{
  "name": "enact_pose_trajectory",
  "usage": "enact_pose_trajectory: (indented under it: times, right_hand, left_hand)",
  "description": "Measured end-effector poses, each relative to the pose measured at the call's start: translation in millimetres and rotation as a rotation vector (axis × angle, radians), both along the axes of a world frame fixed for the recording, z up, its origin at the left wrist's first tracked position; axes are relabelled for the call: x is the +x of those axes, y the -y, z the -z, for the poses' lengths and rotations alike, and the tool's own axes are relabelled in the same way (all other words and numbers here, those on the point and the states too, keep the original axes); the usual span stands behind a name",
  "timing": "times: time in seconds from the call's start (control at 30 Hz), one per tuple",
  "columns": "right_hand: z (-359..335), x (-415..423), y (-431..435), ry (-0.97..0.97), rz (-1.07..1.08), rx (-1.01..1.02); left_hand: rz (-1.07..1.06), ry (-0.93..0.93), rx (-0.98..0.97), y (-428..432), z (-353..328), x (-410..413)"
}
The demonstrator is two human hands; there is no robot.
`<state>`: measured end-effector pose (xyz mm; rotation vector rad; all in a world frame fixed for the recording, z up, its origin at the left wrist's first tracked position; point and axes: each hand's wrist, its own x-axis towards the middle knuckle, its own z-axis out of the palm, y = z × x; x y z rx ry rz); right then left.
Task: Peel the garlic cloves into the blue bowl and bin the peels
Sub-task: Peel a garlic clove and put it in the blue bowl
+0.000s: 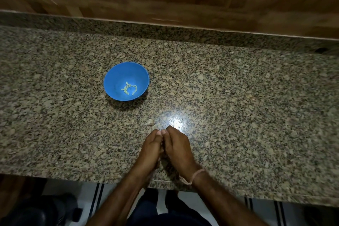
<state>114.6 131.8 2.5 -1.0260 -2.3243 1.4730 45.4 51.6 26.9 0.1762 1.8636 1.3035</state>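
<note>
Left hand (pixel 152 145) and right hand (pixel 177 145) press together, fingers curled, by the counter's (pixel 238 115) near edge; what they hold, I cannot tell. With the blue bowl (pixel 117 75) of peeled cloves (pixel 128 89) well apart, far-left, a slipping clove could drop off that edge.

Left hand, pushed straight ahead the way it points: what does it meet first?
Probably the small pale scrap on the speckled granite counter, just beyond the left hand; it might narrowly miss.

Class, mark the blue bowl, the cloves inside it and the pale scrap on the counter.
blue bowl (pixel 113 79), head view, bare inner wall.
cloves (pixel 126 92), head view, one pale clove.
pale scrap (pixel 149 122), head view, its middle.
</note>
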Motion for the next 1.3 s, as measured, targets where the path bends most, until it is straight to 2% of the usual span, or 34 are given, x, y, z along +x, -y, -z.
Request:
enact_pose_trajectory:
  times: [0.07, 0.1, 0.13, 0.17, 0.27, 0.3, 0.33, 0.4, 0.43, 0.47, 0.5, 0.53, 0.57, 0.6, 0.63, 0.67, 0.73, 0.77, 0.8, 0.9, 0.93, 0.97, 1.0, 1.03, 1.07, 1.1, 1.13, 1.17, 1.2, 1.23, 1.3]
  right_hand:
    - [-0.3, -3.7, -0.7, -0.033, 0.067, -0.365]
    - [-0.5, -5.4, 1.3, -0.050, 0.093, -0.478]
    - [-2.6, -5.5, 3.3, -0.070, 0.097, -0.471]
    - [-3.4, -5.2, 3.9, -0.088, 0.079, -0.349]
    - [-5.1, -1.3, -2.1, -0.063, 0.032, 0.005]
    - [-4.7, -1.2, -3.7, -0.055, 0.029, 0.010]
    - [-1.7, -2.3, -3.6, -0.044, 0.033, -0.099]
    - [-0.7, -8.3, -2.2, -0.074, 0.115, -0.548]
    - [0.1, -9.5, 0.7, -0.066, 0.155, -0.640]
    - [-0.1, -9.4, 2.5, -0.071, 0.150, -0.574]
    - [1.5, -8.4, 2.8, -0.067, 0.091, -0.369]
    - [4.7, -5.6, 2.2, -0.028, 0.047, -0.138]
    - [5.4, -3.3, -0.8, 0.000, 0.028, -0.002]
    - [5.3, -3.8, -4.0, 0.019, 0.010, 0.054]
    - [3.3, -4.2, -4.8, 0.006, 0.032, -0.013]
    - [1.6, -5.5, -5.6, -0.008, 0.056, -0.165]
    - [-3.2, -13.0, -5.2, -0.047, 0.157, -0.672]
    - [-7.0, -15.9, -4.0, -0.024, 0.202, -0.774]
    - [-10.4, -16.8, -2.5, -0.020, 0.193, -0.695]
    - [-1.5, -9.4, -1.5, -0.003, -0.018, 0.127]
    - [1.5, -6.5, -5.2, 0.008, -0.071, 0.281]
    - [-0.5, -5.7, -8.6, 0.020, -0.110, 0.351]
    - [-2.7, -5.8, -9.3, -0.001, -0.125, 0.330]
    - [-2.0, -7.4, -8.0, -0.028, -0.088, 0.204]
    - [-8.0, -10.7, -7.3, -0.070, -0.003, -0.053]
    - [-15.0, -14.2, -7.2, -0.090, 0.124, -0.418]
    - [-19.5, -16.9, -6.2, -0.074, 0.226, -0.761]
    - [-22.2, -18.2, -4.9, -0.036, 0.265, -0.930]
    - [-22.3, -17.4, -2.8, -0.013, 0.249, -0.909]
    - [-18.7, -14.8, -0.9, -0.007, 0.190, -0.688]
    - [-9.4, -9.4, -0.6, -0.005, 0.050, -0.061]
  left_hand:
    - [0.101, -0.328, -0.098, 1.0, -5.3, 3.8]
    - [0.102, -0.440, -0.136, 0.6, -7.0, 5.1]
    - [0.078, -0.459, -0.161, -0.8, -8.9, 4.1]
    - [0.056, -0.368, -0.123, -3.4, -8.8, 1.1]
    - [-0.070, 0.217, 0.039, -8.9, -11.8, -7.2]
    - [-0.077, 0.244, 0.036, -9.9, -15.3, -7.4]
    - [-0.020, 0.098, -0.008, -9.3, -13.2, -5.4]
    - [0.108, -0.441, -0.170, -1.9, 1.5, -1.8]
    - [0.136, -0.604, -0.223, 3.4, 9.2, -0.7]
    - [0.138, -0.587, -0.218, 5.1, 14.1, -1.9]
    - [0.092, -0.383, -0.156, 2.1, 12.4, -5.1]
    - [-0.018, -0.079, -0.077, -2.8, 11.9, -8.9]
    - [-0.122, 0.261, -0.014, -8.0, 9.7, -11.9]
    - [-0.179, 0.437, 0.012, -11.3, 1.5, -11.9]
    - [-0.159, 0.404, -0.003, -11.5, -0.3, -11.2]
    - [-0.060, 0.167, -0.046, -10.6, 3.8, -8.3]
    - [0.096, -0.444, -0.214, -1.1, 15.4, -6.6]
    - [0.097, -0.572, -0.258, 1.7, 16.7, -6.1]
    - [0.023, -0.488, -0.188, -0.3, 15.7, -6.6]
    - [-0.264, 0.371, 0.049, -14.2, 2.0, -14.1]
    - [-0.322, 0.589, 0.062, -18.0, -4.8, -16.0]
    - [-0.321, 0.652, 0.058, -20.0, -8.2, -16.1]
    - [-0.258, 0.497, 0.025, -18.8, -9.2, -13.4]
    - [-0.157, 0.175, -0.034, -15.8, -9.0, -9.2]
    - [-0.046, -0.216, -0.090, -10.9, -1.5, -6.0]
    - [0.067, -0.532, -0.135, -4.4, 6.4, -4.9]
    - [0.147, -0.715, -0.137, 0.7, 13.9, -6.8]
    - [0.171, -0.781, -0.136, 2.8, 20.2, -9.1]
    - [0.162, -0.727, -0.122, 2.7, 22.2, -9.1]
    - [0.103, -0.546, -0.087, 0.0, 19.8, -7.5]
    - [-0.140, 0.053, -0.011, -10.5, 7.7, -11.3]
